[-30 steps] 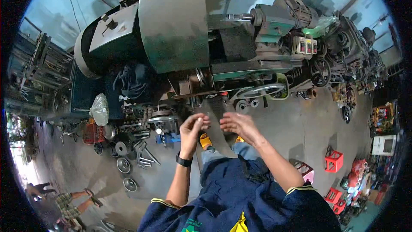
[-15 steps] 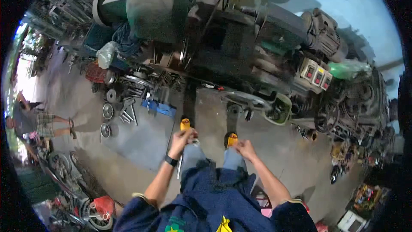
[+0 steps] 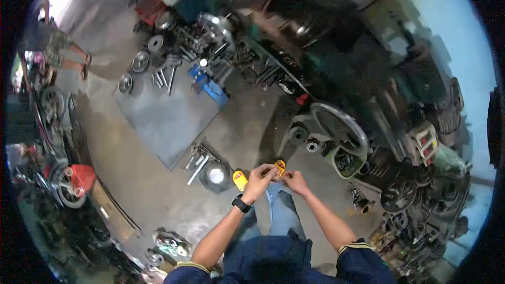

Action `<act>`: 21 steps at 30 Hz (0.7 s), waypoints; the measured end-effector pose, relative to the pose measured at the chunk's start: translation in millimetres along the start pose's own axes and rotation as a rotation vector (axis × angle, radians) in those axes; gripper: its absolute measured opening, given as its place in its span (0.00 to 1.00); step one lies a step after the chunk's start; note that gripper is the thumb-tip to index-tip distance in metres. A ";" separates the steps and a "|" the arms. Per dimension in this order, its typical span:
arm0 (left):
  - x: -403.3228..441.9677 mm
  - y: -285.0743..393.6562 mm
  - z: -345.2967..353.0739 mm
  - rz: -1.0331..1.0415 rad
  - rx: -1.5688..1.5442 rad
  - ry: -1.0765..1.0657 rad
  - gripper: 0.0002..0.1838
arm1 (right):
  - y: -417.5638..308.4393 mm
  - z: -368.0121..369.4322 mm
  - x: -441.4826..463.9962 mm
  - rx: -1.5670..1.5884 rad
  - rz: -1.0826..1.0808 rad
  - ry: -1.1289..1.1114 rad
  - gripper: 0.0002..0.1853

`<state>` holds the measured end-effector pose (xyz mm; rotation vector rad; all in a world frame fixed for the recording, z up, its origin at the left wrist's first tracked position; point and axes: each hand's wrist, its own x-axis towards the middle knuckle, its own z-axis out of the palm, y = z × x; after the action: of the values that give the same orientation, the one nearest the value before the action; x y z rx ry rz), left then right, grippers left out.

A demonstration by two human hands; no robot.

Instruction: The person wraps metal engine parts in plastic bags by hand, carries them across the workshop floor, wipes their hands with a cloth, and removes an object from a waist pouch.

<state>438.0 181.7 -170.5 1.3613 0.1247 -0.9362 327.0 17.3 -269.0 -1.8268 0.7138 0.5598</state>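
My left hand, with a black watch on its wrist, is closed in front of my legs, fingers pressed together. To its right is my right hand, fingers curled in and close to the left fingertips. Anything inside either hand is too small or blurred to name. Beneath them show my yellow footwear, the left one beside my left hand and the right one partly behind its fingers. Left of my feet, a round shiny metal part lies on a dark sheet.
A grey metal plate lies on the floor, with a blue tool at its edge. A handwheel and a green basin stand at right near machinery. Another person stands far left, above parked motorbikes.
My view has turned and shifted, bringing the metal plate and the round shiny part nearer. My hands have come closer together, both still closed.
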 end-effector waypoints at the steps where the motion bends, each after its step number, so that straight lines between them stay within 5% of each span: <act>1: 7.9 -12.0 -13.0 -0.046 -0.110 0.037 0.12 | 4.0 8.3 24.7 -0.005 -0.037 -0.004 0.14; 5: 40.9 -91.4 -73.8 -0.011 -0.206 0.233 0.13 | 41.5 35.8 144.5 -0.172 -0.037 0.036 0.12; 6: 50.7 -112.9 -89.3 -0.023 -0.223 0.272 0.13 | 75.8 43.4 188.1 -0.505 -0.212 0.190 0.12; 9: 97.9 -193.1 -129.5 -0.023 -0.279 0.344 0.13 | 76.0 31.9 279.3 -0.151 -0.094 0.310 0.07; 12: 151.3 -261.9 -161.7 -0.036 -0.284 0.332 0.13 | 139.2 -15.8 417.2 -0.482 -0.394 0.616 0.07; 16: 225.8 -317.8 -199.3 0.147 -0.095 0.317 0.13 | 80.4 -49.3 471.8 -0.552 -0.137 0.891 0.17; 19: 263.4 -305.0 -221.8 0.340 0.420 0.321 0.13 | 75.8 -63.9 522.7 -0.647 -0.075 0.854 0.24; 21: 278.4 -284.5 -226.4 0.490 0.485 0.398 0.13 | 91.8 -74.6 569.0 -0.733 -0.073 0.813 0.26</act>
<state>536.0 262.1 -610.6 1.9063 -0.1421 -0.2774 671.7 -197.4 -684.8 -2.8046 1.0469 -0.0294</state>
